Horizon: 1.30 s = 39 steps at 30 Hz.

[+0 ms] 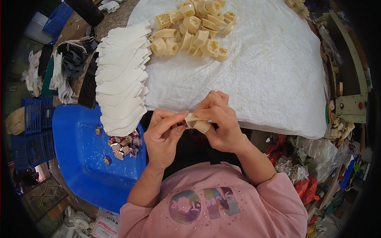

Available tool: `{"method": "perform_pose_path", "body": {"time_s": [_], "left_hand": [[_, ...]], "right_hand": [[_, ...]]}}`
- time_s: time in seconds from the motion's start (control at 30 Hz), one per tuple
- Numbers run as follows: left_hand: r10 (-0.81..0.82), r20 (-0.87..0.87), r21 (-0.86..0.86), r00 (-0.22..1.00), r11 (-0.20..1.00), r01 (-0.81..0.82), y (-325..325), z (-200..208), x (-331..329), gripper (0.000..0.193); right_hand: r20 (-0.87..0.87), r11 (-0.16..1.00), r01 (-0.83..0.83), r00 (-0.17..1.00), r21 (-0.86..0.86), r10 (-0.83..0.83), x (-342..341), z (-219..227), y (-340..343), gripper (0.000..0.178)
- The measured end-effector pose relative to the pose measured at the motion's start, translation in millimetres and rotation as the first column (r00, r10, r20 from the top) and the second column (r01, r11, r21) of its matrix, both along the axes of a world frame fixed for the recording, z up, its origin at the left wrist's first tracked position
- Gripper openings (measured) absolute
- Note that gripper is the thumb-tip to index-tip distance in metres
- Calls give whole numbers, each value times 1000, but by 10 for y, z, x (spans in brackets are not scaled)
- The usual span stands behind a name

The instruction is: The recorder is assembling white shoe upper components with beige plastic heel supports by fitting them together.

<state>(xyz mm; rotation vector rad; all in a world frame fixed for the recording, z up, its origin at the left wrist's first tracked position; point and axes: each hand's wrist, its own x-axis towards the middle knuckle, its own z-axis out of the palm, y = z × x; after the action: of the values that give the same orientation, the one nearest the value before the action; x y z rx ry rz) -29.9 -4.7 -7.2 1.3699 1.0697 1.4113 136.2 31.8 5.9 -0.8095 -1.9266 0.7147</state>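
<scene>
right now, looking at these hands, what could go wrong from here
The cream piece is held only by the fingers of the left hand and right hand, so it might slip and drop.

The white flat pieces overlap loosely, their near end appearing to jut over the blue tub; a bump from the left arm could slide some in.

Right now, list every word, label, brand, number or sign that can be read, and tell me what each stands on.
Pink shirt: large multicoloured letters with smaller script across them; wording not copied here.
White printed package, lower left: red and dark print, too small to read reliably.
Control panel, far right: any marks are too small to read.
Held cream piece: no lettering that I can make out.
</scene>
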Motion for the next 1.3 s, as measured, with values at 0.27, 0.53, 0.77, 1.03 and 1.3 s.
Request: {"method": "perform_pose_path", "body": {"time_s": [0.27, 0.53, 0.77, 1.03, 1.3], "left_hand": [[78, -282, 273, 956, 962, 2, 103, 15, 28, 13], [20, -334, 226, 942, 972, 59, 110, 96, 1, 10], [208, -368, 453, 906, 891, -20, 108, 168, -127, 15], [239, -209, 461, 948, 879, -120, 82, 158, -155, 26], [22, -162, 445, 987, 894, 53, 0, 150, 12, 24]], "right_hand": [[-89, 968, -132, 989, -212, 116, 13, -14, -42, 22], [16, 962, -195, 979, -191, 202, 3, -15, -60, 26], [148, 990, -42, 989, 132, 22, -2, 211, -5, 29], [-435, 740, -207, 891, -640, -128, 36, -24, -283, 27], [-648, 678, -305, 687, -669, -330, 1, -44, -467, 24]]}}
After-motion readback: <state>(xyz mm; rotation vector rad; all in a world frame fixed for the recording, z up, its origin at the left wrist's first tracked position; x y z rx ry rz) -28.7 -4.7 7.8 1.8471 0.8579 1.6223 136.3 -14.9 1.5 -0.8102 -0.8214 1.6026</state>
